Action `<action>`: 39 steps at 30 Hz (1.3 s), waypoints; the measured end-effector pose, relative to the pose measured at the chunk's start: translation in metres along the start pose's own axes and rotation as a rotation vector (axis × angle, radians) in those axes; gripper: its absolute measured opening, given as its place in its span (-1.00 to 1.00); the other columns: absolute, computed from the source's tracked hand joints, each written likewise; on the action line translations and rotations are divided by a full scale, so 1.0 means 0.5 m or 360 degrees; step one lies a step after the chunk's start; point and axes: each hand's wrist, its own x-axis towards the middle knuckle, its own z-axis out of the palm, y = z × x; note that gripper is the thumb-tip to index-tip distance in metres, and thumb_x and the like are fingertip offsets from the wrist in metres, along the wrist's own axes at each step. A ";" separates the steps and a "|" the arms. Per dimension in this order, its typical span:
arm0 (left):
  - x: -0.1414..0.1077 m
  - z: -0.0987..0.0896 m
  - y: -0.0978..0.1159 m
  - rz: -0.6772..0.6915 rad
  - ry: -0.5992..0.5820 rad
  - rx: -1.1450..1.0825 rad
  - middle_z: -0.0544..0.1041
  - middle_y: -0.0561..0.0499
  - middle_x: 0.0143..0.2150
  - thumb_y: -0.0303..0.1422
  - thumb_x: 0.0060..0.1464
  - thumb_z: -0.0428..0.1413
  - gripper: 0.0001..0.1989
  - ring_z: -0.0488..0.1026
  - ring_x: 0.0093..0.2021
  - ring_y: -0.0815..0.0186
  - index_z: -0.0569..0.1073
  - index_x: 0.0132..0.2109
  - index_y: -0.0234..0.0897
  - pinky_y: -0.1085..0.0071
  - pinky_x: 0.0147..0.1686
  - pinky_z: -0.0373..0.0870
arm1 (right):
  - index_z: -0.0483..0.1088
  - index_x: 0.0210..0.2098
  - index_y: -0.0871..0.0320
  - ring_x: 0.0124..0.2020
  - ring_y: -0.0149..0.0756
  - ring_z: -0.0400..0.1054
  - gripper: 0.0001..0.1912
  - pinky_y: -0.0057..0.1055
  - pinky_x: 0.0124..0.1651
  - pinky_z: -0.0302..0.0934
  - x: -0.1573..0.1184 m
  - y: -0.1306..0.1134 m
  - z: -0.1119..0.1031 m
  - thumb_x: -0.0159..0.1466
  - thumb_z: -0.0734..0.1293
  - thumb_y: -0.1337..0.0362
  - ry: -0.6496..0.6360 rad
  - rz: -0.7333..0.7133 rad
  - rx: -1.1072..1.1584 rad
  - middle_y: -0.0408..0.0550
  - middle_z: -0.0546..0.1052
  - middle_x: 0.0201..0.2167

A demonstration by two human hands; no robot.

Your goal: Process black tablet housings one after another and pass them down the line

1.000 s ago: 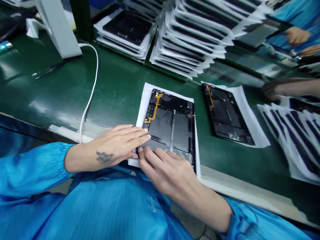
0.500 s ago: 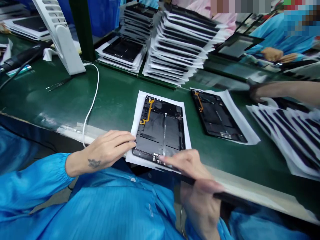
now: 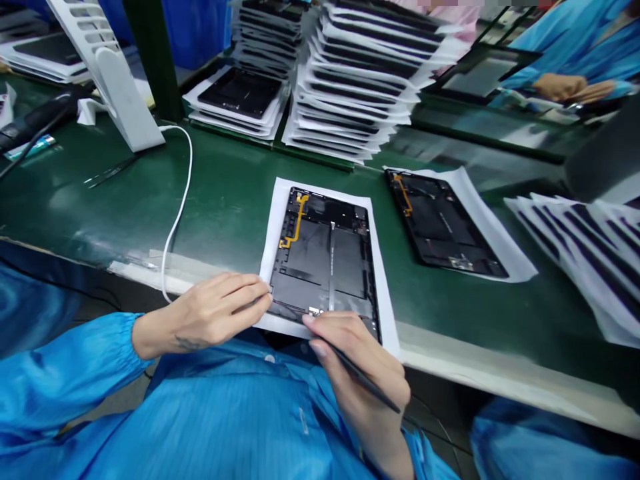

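An opened tablet housing (image 3: 310,267), black inside with an orange flex cable (image 3: 299,223) and a pale strip down its middle, lies on a white sheet (image 3: 269,237) at the bench edge. My left hand (image 3: 217,310) has its fingertips closed together at the housing's lower left edge, by a thin dark wire. Pen-like in my right hand (image 3: 365,373) is a slim black tool (image 3: 367,383). The fingers around it are over the housing's bottom edge, beside a small connector board (image 3: 315,311). My fingers hide the tool's tip.
To the right, a similar housing (image 3: 445,220) lies on white paper, with layered sheets (image 3: 575,247) beyond. Tall stacks (image 3: 360,87) stand behind. At left are tweezers (image 3: 110,173), a white stand (image 3: 123,100) and its cable (image 3: 183,207). A co-worker's hands (image 3: 573,87) are at back right.
My right hand has moved left and turned; the black tool now points up-left toward the housing's bottom edge. My left hand stays at the housing's edge. A co-worker's arm at right has withdrawn.
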 end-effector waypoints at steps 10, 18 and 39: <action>-0.011 0.001 -0.003 -0.0144 -0.0095 -0.0091 0.59 -0.25 0.10 -0.60 0.35 -0.05 -0.65 0.54 0.14 0.10 0.44 0.19 -0.46 0.18 0.06 0.58 | 0.50 -0.03 0.18 -0.22 -0.28 0.51 -0.73 -0.31 -0.13 0.43 -0.001 0.005 0.002 0.32 0.34 0.52 -0.0004 -0.0085 -0.0020 -0.03 0.60 -0.26; -0.028 -0.010 0.017 -0.0308 -0.0099 -0.0092 0.58 -0.24 0.14 -0.61 0.33 -0.05 -0.55 0.50 0.22 0.12 0.37 0.30 -0.34 0.16 0.11 0.58 | 0.52 -0.09 0.26 -0.19 -0.24 0.51 -0.85 -0.26 -0.04 0.46 -0.019 0.043 0.034 0.41 0.31 0.38 0.0126 -0.0495 -0.0364 -0.03 0.63 -0.35; -0.030 -0.008 0.023 -0.0343 -0.0088 -0.0028 0.57 -0.22 0.14 -0.61 0.32 -0.04 -0.56 0.51 0.20 0.13 0.41 0.27 -0.30 0.14 0.13 0.57 | 0.09 0.42 0.21 -0.34 -0.26 0.37 -0.44 -0.34 -0.26 0.35 0.022 0.036 -0.032 0.51 0.14 0.14 0.0094 -0.0229 -0.0231 -0.04 0.50 -0.32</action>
